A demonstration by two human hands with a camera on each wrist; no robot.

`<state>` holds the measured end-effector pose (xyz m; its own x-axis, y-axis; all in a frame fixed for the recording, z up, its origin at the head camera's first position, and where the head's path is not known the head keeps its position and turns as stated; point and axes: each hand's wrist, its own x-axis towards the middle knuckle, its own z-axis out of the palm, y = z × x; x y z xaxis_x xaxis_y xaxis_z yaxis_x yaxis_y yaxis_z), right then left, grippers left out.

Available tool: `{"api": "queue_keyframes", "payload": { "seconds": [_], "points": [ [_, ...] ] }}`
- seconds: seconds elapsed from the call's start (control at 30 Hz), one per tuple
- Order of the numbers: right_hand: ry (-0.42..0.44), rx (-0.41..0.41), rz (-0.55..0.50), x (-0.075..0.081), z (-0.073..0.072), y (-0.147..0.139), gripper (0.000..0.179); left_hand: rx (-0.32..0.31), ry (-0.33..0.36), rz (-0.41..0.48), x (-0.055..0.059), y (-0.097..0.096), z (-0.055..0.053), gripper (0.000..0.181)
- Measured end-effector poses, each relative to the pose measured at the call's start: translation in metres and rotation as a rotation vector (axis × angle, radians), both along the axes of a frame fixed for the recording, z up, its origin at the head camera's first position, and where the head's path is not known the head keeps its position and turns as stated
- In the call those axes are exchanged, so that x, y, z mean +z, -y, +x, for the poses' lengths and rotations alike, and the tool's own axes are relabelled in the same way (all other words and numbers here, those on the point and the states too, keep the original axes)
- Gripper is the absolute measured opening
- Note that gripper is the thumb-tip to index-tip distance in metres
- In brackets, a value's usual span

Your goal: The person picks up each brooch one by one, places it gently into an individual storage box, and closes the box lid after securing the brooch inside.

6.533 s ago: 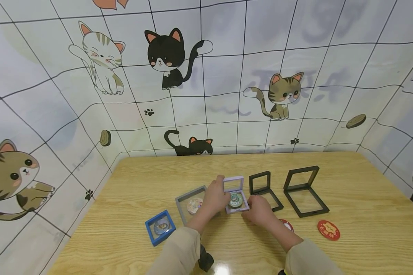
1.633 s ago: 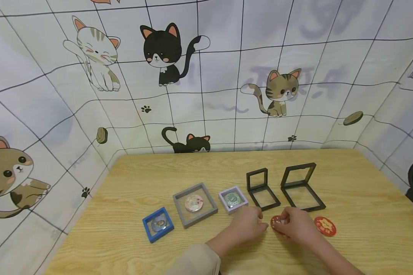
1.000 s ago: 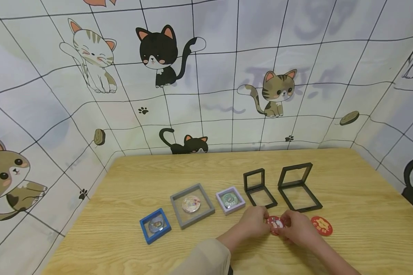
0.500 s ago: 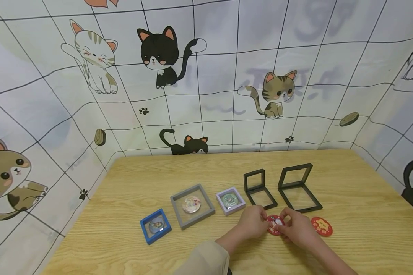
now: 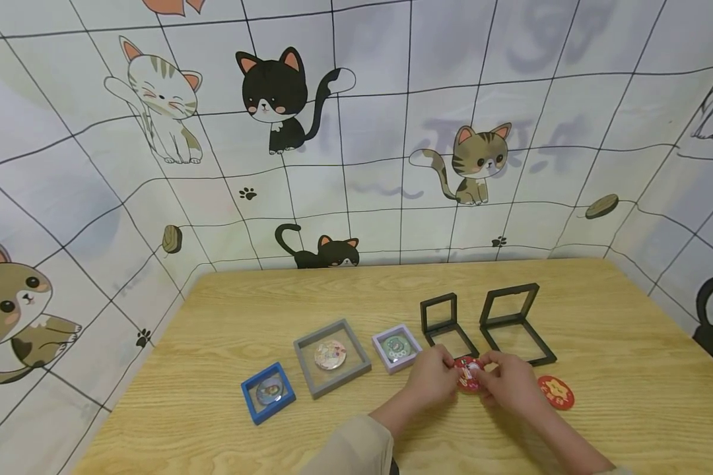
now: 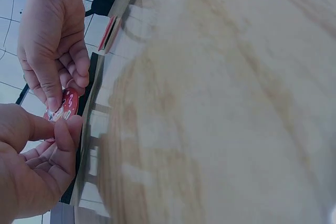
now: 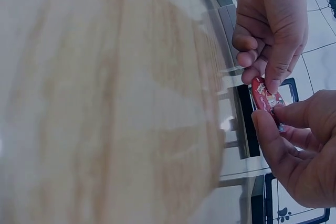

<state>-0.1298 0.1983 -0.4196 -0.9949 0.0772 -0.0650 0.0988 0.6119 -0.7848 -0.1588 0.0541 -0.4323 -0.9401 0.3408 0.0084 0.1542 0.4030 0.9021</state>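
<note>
A round red badge point(image 5: 468, 375) with a white and pink picture is pinched between both hands, close over the near end of the smaller black display frame point(image 5: 442, 328). My left hand point(image 5: 432, 377) grips its left edge with thumb and fingers. On the opposite edge, my right hand point(image 5: 511, 382) holds it with thumb and fingertips. Both wrist views show the badge point(image 6: 70, 102) tilted and raised off the wooden table point(image 6: 220, 129). The smaller frame lies with its lid standing up; the hands partly cover its near corner.
Left of the hands lie a lavender frame point(image 5: 407, 363), a grey frame point(image 5: 343, 383) and a blue frame point(image 5: 276, 410), each lidded over a round badge. A larger black frame point(image 5: 505, 321) stands open at right. Another red badge point(image 5: 555, 392), with a yellow design, lies beside the right hand.
Earlier both hands were at the lavender frame, its lid up; now it is closed. They then took hold of the red badge, which has since risen and moved forward toward the smaller black frame.
</note>
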Motion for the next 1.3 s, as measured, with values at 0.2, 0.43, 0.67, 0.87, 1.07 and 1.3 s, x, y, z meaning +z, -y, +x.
{"api": "queue_keyframes", "payload": {
  "seconds": [0.2,0.43,0.67,0.87,1.07,1.3],
  "points": [
    [-0.026,0.017,0.095,0.005,-0.006,0.002,0.017,0.045,-0.001,0.004,0.005,0.000,-0.003,0.008],
    [-0.069,0.014,0.124,0.007,-0.016,0.006,0.024,0.133,-0.108,-0.089,0.006,0.000,-0.009,0.008],
    [-0.082,0.025,0.111,0.009,-0.026,0.008,0.026,0.210,-0.136,-0.156,0.011,-0.001,-0.014,0.009],
    [-0.084,0.025,0.105,0.008,-0.031,0.009,0.029,0.222,-0.116,-0.187,0.015,-0.002,-0.017,0.009],
    [-0.113,0.027,0.119,0.008,-0.037,0.008,0.025,0.236,-0.131,-0.206,0.017,-0.004,-0.022,0.011],
    [-0.172,0.036,0.196,0.011,-0.042,0.008,0.018,0.261,-0.130,-0.256,0.014,-0.004,-0.030,0.013]
  ]
}}
